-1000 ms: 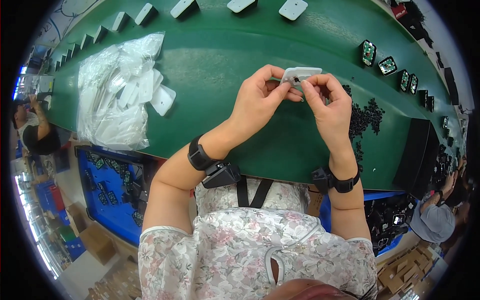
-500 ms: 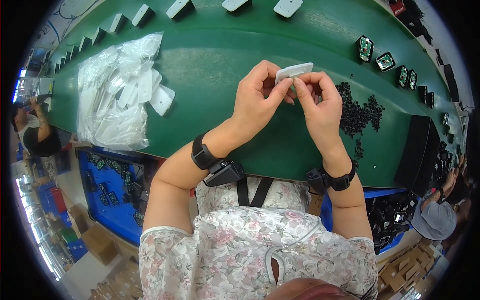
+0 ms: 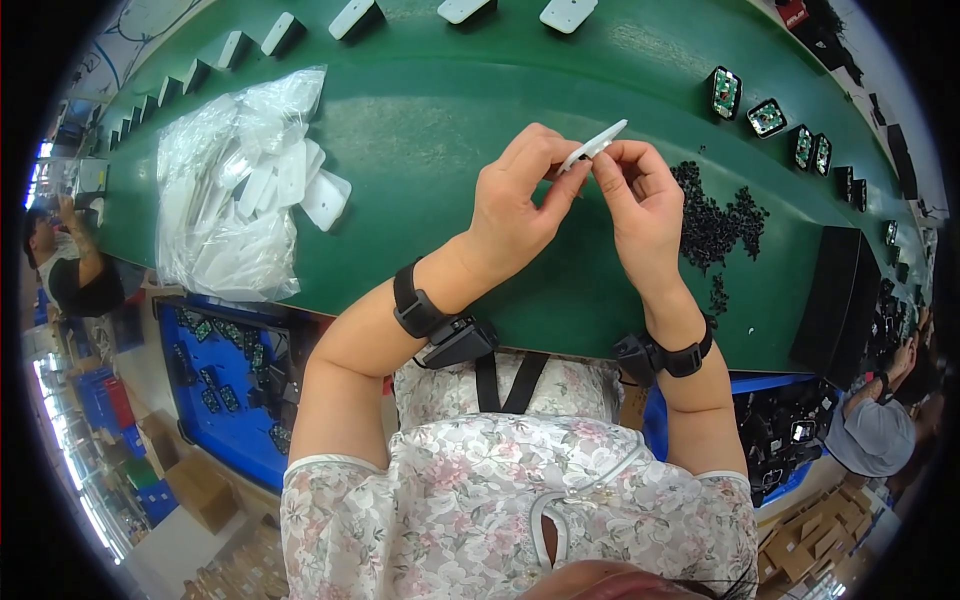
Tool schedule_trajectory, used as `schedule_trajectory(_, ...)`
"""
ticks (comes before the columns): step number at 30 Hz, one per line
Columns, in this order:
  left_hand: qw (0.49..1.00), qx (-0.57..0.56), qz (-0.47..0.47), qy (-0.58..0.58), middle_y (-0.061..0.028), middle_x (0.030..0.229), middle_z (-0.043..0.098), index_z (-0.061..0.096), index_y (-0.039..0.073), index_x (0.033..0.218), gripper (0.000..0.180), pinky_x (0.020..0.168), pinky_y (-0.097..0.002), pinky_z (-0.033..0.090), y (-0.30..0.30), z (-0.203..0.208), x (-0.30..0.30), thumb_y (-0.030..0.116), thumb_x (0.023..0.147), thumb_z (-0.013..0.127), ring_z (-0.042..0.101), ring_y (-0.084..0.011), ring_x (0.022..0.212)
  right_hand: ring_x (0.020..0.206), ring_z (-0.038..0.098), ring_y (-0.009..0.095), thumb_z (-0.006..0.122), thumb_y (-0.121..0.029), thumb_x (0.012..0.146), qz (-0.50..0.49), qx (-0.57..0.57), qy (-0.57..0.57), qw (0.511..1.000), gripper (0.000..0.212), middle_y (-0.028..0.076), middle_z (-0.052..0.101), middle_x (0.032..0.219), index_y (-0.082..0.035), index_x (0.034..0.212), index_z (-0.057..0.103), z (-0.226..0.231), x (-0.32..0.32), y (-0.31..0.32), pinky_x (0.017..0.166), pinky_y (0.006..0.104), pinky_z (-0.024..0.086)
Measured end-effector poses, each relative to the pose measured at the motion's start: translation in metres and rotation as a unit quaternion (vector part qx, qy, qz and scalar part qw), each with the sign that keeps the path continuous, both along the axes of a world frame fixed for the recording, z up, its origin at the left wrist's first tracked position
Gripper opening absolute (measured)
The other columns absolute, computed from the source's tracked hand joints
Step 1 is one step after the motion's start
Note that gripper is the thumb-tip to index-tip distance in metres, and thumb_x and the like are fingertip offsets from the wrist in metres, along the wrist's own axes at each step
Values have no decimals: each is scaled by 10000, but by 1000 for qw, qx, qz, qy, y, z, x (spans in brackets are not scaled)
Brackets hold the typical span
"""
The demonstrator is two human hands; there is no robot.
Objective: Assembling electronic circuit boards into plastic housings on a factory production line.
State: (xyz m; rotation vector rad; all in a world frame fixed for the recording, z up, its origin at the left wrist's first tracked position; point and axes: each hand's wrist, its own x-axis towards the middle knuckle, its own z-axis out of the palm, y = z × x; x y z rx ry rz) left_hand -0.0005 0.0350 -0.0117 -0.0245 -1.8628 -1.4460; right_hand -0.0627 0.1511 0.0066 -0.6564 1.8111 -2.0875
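Note:
A white plastic cover plate [image 3: 597, 143] is held up over the green table, seen nearly edge-on. My left hand [image 3: 522, 190] pinches its left end between thumb and fingers. My right hand [image 3: 640, 190] grips the other side, thumb against the near face; whether a small part sits under that thumb is hidden. To the right of my right hand lies a spread pile of small black parts [image 3: 705, 225]. Left of my hands, a clear plastic bag [image 3: 225, 190] holds many white plates, and some slide out of its open side, one loose plate [image 3: 326, 199] at the edge.
Along the far side of the green table [image 3: 420, 130] runs a row of white-topped black housings [image 3: 357, 18]. Black housings with green circuit boards [image 3: 767, 118] line the right. A black box [image 3: 832, 300] stands at the right edge; blue bins [image 3: 225, 400] sit below. Other people work at both sides.
The white plate has been tilted from showing its flat face to nearly edge-on. My hands stay almost in place, and the row of conveyed housings has shifted slightly left.

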Motion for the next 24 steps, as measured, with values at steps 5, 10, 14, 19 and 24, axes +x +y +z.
schedule_trajectory(5,997,-65,22,22,-95,793,583,571,-10,895,116,569,-258,517,-1,4,0,-41,801,631,615,-172,650,700,508,33,618,-107,894,-11,-4,36,999,118,-9,586,810,-7,925,565,-6,0,2,619,186,421)
schedule_trajectory(10,974,199,-94,-55,-77,798,598,514,-9,876,91,562,-243,514,-1,10,5,15,863,601,611,-131,650,649,428,25,667,-128,863,-36,37,98,994,198,-26,518,791,-26,972,538,-6,0,3,572,160,351)
schedule_trajectory(14,945,282,-144,-78,-82,790,604,488,3,901,116,554,-236,511,-7,14,6,75,900,579,619,-126,657,671,390,28,712,-151,824,-73,-31,86,993,272,-19,500,871,-40,1011,548,0,-15,9,560,165,325)
schedule_trajectory(19,941,265,-168,-128,-95,817,608,494,8,906,106,568,-258,518,-9,17,8,76,908,575,635,-161,676,671,391,33,742,-165,765,16,92,107,990,341,-28,520,865,-47,1046,589,7,-21,16,559,172,317)
schedule_trajectory(24,937,247,-197,-151,-78,803,606,505,1,899,115,548,-233,508,-7,16,8,82,897,586,622,-129,641,628,399,34,723,-152,769,75,148,55,985,260,-25,545,787,-29,953,586,20,-27,25,531,181,326)
